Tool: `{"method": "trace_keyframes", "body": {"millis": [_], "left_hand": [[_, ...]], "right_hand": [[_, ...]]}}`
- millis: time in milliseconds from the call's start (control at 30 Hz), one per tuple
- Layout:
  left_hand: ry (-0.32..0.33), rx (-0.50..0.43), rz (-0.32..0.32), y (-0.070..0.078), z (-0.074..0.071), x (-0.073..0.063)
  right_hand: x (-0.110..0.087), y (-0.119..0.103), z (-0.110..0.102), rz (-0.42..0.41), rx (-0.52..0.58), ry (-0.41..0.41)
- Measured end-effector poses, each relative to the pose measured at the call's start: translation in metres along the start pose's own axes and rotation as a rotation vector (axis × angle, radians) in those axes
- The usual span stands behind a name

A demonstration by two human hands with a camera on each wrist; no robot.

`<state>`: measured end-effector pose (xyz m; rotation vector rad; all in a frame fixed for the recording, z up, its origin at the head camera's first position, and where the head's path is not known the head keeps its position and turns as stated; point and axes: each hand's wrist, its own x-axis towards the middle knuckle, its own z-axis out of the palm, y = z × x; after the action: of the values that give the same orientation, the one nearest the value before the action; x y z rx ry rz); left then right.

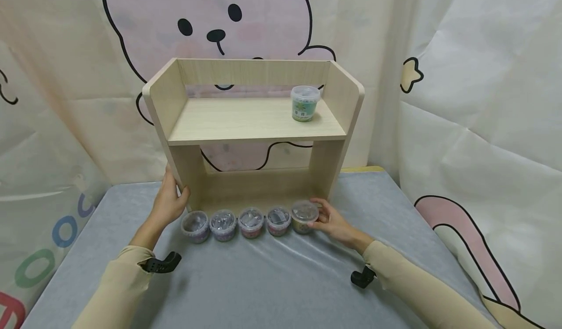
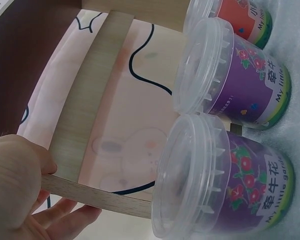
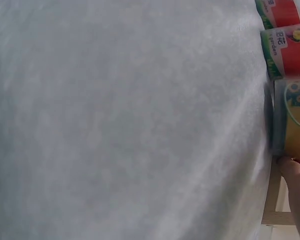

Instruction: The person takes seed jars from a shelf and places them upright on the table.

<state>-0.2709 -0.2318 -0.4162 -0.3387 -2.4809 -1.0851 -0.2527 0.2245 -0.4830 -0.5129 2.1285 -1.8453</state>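
My left hand [image 1: 168,203] grips the left side panel of a pale wooden two-tier shelf [image 1: 246,120], thumb on one face and fingers on the other in the left wrist view. In front of the shelf, a row of clear-lidded plastic cups stands on the cloth. My right hand [image 1: 334,225] holds the rightmost cup, a yellow-labelled one [image 3: 297,132], between thumb and fingers. Beside it come a red-labelled cup [image 3: 290,52] and another red cup [image 1: 251,223]. Two purple-labelled cups with flower pictures, one at the left end [image 2: 252,187] and its neighbour [image 2: 250,80], stand near my left hand.
A green-labelled cup [image 1: 304,105] stands on the upper tier, toward the right. Grey-blue cloth [image 1: 263,285] covers the table. Printed curtains [image 1: 478,124] hang behind and at both sides. Each wrist wears a black strap, such as the left strap [image 1: 161,263].
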Motion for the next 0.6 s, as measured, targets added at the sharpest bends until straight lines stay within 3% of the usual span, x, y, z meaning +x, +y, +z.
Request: {"method": "trace_keyframes", "body": {"millis": [600], "left_hand": [[-0.005,-0.009,0.011,0.0018,-0.0020,-0.0012]], "right_hand": [[-0.0022,-0.0059,-0.0071,0.010,-0.090,-0.049]]}}
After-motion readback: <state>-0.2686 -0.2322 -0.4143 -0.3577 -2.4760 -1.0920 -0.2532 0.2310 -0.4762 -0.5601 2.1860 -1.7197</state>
